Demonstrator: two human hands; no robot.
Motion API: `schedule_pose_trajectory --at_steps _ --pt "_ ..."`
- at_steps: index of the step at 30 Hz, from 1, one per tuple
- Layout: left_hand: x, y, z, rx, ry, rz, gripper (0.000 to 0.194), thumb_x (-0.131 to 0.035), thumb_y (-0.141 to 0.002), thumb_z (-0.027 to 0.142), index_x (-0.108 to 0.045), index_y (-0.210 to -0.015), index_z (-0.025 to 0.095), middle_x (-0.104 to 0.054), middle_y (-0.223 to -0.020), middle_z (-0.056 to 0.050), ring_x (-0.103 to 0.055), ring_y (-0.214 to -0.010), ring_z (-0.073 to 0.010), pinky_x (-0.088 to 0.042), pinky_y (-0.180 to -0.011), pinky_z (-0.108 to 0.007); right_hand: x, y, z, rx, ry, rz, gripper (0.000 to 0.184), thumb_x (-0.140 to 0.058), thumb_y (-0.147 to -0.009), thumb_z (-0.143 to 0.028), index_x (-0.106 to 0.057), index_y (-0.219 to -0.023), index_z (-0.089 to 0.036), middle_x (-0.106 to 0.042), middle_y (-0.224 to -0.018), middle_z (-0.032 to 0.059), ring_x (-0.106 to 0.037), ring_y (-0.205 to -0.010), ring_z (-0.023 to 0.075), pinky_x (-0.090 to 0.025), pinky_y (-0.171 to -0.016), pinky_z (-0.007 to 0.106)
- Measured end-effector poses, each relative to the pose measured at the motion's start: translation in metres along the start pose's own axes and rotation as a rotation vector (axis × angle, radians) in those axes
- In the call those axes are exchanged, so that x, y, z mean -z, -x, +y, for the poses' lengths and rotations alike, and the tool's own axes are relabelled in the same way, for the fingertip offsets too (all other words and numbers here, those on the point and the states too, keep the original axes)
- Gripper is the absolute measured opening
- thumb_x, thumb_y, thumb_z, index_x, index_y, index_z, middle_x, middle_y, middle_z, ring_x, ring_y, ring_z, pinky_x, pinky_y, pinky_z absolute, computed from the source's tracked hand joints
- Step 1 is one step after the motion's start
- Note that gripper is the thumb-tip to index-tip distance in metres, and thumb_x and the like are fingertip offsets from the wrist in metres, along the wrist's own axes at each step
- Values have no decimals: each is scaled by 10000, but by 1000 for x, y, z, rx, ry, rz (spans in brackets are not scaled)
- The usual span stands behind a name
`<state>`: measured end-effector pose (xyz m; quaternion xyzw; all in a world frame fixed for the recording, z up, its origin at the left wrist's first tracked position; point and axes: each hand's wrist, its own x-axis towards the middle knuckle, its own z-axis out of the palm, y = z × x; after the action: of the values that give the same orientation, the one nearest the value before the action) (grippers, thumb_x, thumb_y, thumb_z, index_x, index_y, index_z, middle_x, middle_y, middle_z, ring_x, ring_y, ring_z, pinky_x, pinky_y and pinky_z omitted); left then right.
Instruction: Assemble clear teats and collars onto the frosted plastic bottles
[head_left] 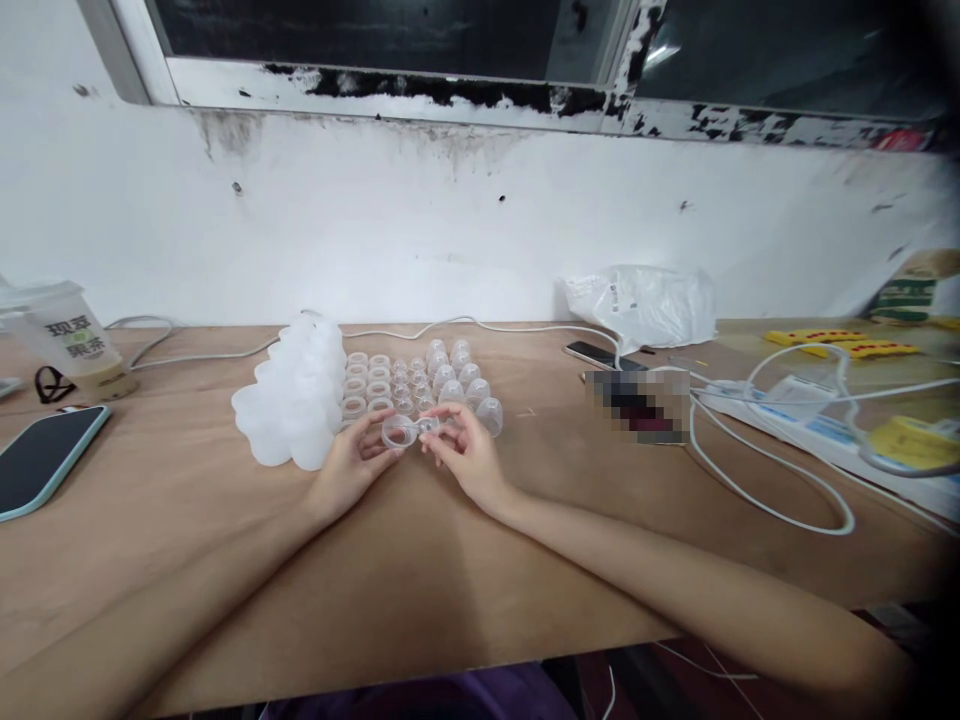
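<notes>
My left grip (352,465) is closed down narrow, thumb and fingers pinching a clear ring (398,444) by its edge; my right grip (471,458) is just as narrow, fingertips on a small clear piece (428,426) at the ring's three o'clock side; the two parts sit edge to edge (whether they are joined, I cannot tell), held up near the front of the laid-out rows. Taking my hands as the dial's centre, more clear rings (379,391) stand in columns on the bench (450,600) at eleven o'clock; small clear knobbed pieces (403,391) are at twelve, clear domes (448,391) at one; a bank of overlapping white scalloped pieces (304,395) lies toward ten, close to my left grip; a phone (49,460) rests far out at nine, and a white plastic bag (645,305) at two, against the wall.
</notes>
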<state>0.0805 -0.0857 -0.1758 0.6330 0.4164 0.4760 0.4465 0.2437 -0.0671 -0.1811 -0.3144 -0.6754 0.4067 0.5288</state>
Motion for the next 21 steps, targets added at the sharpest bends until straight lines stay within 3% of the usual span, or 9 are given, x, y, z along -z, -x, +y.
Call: schedule_pose_trajectory --at_steps 4,11,18,21 --pt "-1 1 -4 -30 -23 8 452 -577 -672 236 -397 -1077 149 -526 -1099 -93 -505 -1013 -203 -408 -888 -403 2 -1 0 120 210 45 170 -541 -721 -270 -546 -875 -198 -492 -912 41 -511 -689 98 -449 -544 209" --pt "-2 -3 -8 -54 -32 32 397 -571 -677 207 -389 -1024 148 -546 -1061 -92 -527 -981 -185 -420 -877 -377 -8 -7 -1 315 449 -27 175 -480 -760 -181 -607 -876 -213 -486 -797 27 -496 -735 113 -451 -669 256" --pt "-1 -2 -9 -139 -102 52 332 -559 -697 230 -396 -977 158 -559 -999 -71 -540 -949 -176 -429 -857 -365 -11 -1 -8 491 583 -231 321 -387 -804 -162 -486 -1106 -205 -502 -1022 57 -429 -955 161 -392 -833 331" --pt "-1 1 -9 -230 -155 71 334 -562 -697 215 -400 -985 169 -500 -1061 -70 -505 -998 -168 -406 -889 -350 -8 0 -11 453 575 -168 293 -385 -804 -155 -491 -1070 -218 -489 -1028 53 -417 -979 166 -370 -861 353"
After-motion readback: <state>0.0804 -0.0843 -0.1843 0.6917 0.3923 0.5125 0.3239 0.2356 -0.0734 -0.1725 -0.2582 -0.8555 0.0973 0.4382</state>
